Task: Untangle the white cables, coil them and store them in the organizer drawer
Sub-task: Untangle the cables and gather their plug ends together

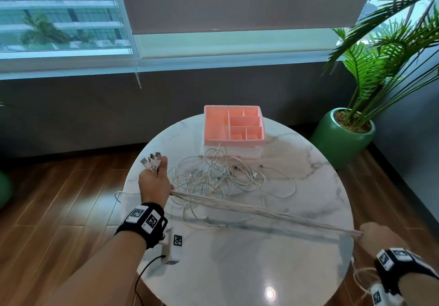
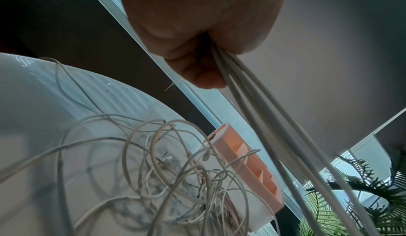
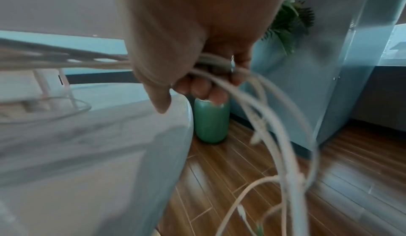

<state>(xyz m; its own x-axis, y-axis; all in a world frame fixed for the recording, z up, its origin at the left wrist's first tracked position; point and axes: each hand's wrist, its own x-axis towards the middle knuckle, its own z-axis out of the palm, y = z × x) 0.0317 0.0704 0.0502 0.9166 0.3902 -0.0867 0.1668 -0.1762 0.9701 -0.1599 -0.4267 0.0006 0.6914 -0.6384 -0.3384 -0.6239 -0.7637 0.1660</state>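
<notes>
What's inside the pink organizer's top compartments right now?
The pink organizer shows empty top compartments; no cable lies in them. The drawer beneath stands partly behind the tangled cables, its inside unseen.

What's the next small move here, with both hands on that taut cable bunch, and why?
Probably start coiling: bring the right hand toward the left hand to lay a first loop. The cable bunch runs straight between them, clear of the tangled pile; its USB plugs stick out together above the left hand, and loose tails hang off the table past the right hand.
</notes>
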